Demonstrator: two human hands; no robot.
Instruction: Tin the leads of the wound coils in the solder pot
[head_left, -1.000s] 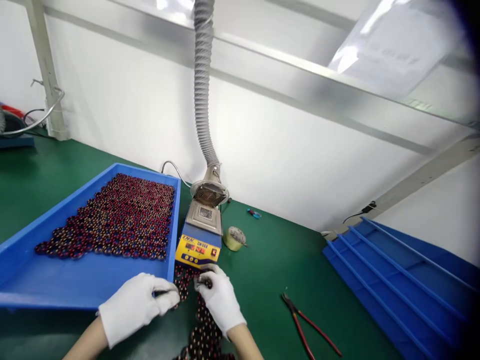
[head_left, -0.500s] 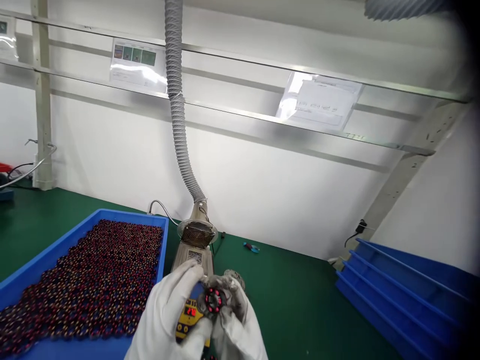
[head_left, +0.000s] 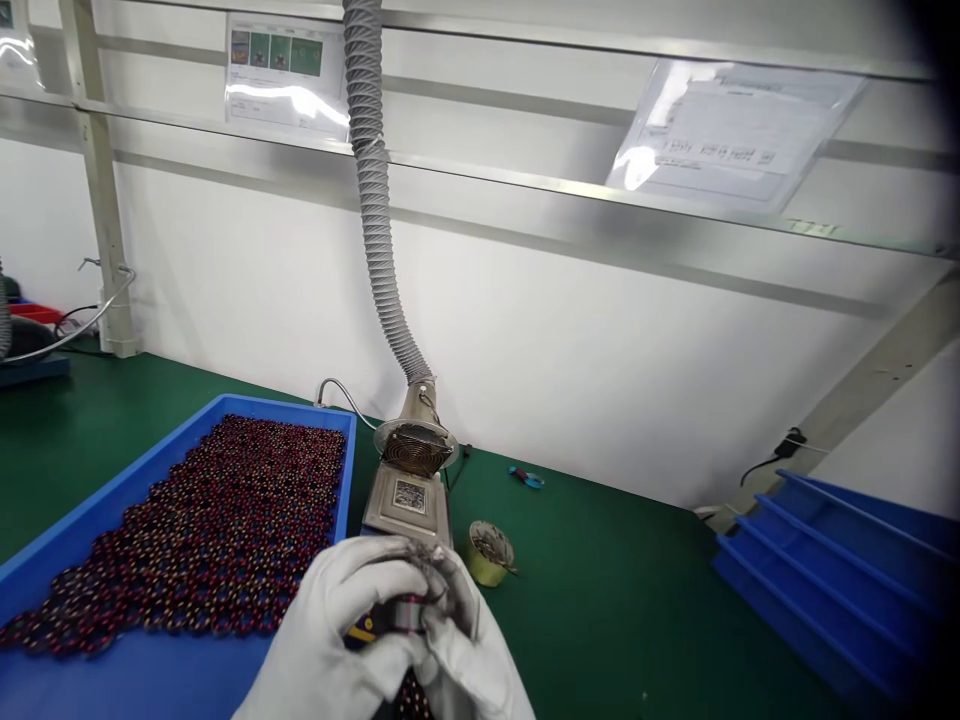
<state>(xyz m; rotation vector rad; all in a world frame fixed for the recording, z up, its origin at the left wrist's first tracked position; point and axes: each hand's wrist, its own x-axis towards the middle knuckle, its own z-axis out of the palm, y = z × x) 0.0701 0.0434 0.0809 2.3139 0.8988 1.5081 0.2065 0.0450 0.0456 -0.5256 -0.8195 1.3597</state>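
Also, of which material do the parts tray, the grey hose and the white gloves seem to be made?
Parts tray: probably moulded plastic, satin, by its smooth, even blue. Grey hose: perhaps plastic or coated foil; the ribbed, slightly shiny surface leaves it open. White gloves: likely thin fabric, matt, from the soft wrinkles and dark smudges.

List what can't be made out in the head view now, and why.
In the head view:
Held piece: mostly covered by the left hand and right hand.
Front panel of the machine: mostly behind the left hand.
Near end of the blue tray: cut off by the bottom edge.
Text on the upper-right sheet: too small.
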